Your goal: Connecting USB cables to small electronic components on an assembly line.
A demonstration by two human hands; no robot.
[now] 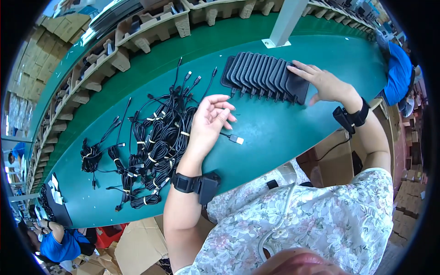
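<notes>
My right hand (326, 85) is stretched out at the right end of a row of black flat rectangular devices (266, 73). Its fingertips touch the top of the endmost device (298, 85), and the thumb is spread apart from the fingers. The devices lean on one another, overlapping, with short plugs along their near edge. My left hand (213, 119) hovers between this row and a heap of black cables (160, 133), palm partly up. Its fingers are loosely bent and apart, with nothing visible in them. Beside it on the table lies a cable's USB plug (236, 139).
Several cables are tied in bundles; a smaller bundle (91, 156) lies to the left. A metal post (286, 23) stands on the far side of the green table (275, 142). Moulded trays (153, 30) line the far edge. Co-workers in blue (398, 68) are at both ends.
</notes>
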